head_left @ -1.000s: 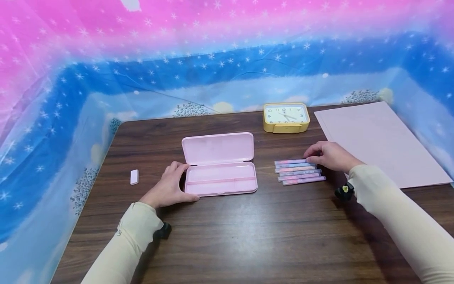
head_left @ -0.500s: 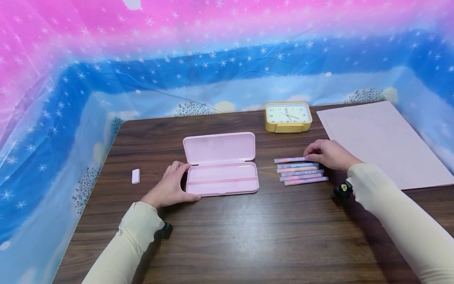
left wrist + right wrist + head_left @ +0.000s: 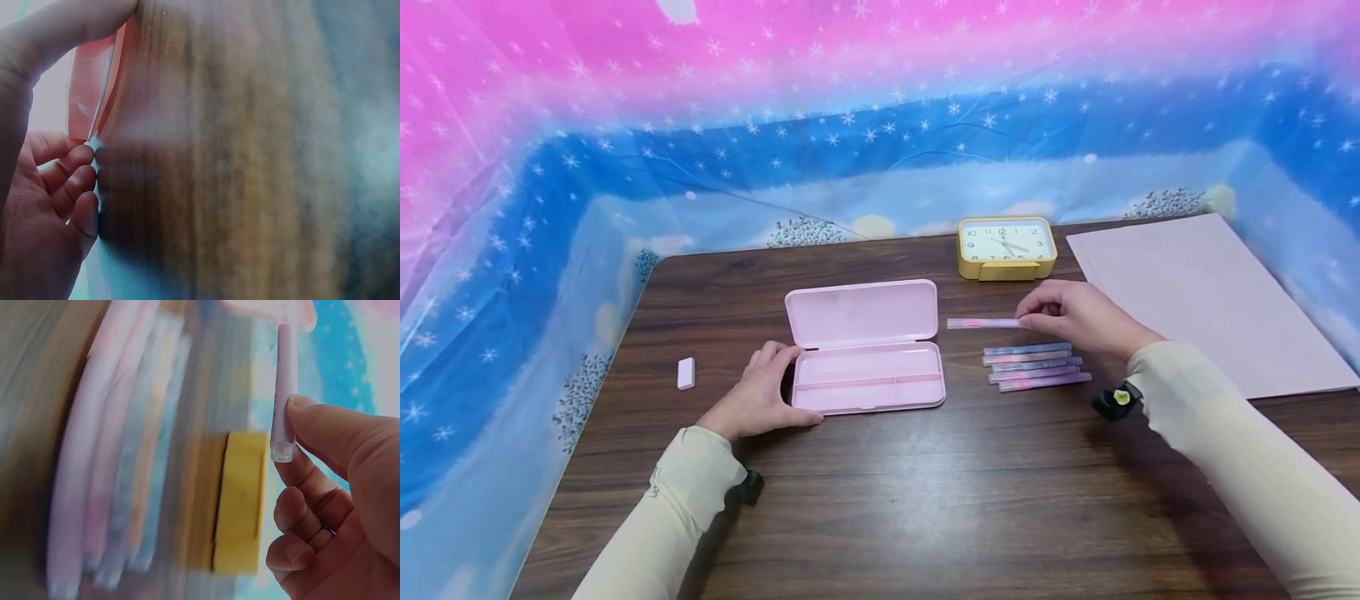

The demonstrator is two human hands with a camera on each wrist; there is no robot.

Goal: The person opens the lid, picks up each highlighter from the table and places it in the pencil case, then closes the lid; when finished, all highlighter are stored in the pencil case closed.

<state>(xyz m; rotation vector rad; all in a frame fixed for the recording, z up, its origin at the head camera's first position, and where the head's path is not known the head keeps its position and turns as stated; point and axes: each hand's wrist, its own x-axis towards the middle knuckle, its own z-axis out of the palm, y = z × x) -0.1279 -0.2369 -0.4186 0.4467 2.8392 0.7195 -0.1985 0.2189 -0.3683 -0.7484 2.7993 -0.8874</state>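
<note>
A pink pencil case (image 3: 842,400) lies with its lid (image 3: 862,312) raised, its divided tray bare. My left hand (image 3: 754,397) holds the case's left end, thumb along the front edge and fingers round the back corner; the left wrist view shows the case (image 3: 90,94) between them. Between thumb and forefinger, my right hand (image 3: 1084,315) pinches the end of a lilac pen (image 3: 981,323), which points left toward the lid. The right wrist view shows this pen (image 3: 285,381) with a clear end plug. Below that hand, several pastel pens (image 3: 1037,367) lie side by side on the table.
A white eraser (image 3: 686,373) lies left of the case. Behind the pens stands a yellow clock (image 3: 1006,248), close to the right hand. A large pale pink sheet or board (image 3: 1210,308) covers the right of the brown table (image 3: 850,508). Patterned cloth (image 3: 880,142) hangs behind.
My right hand has drawn the top pen off the row and carried it up and left, toward the case's lid. The left hand stays at the case.
</note>
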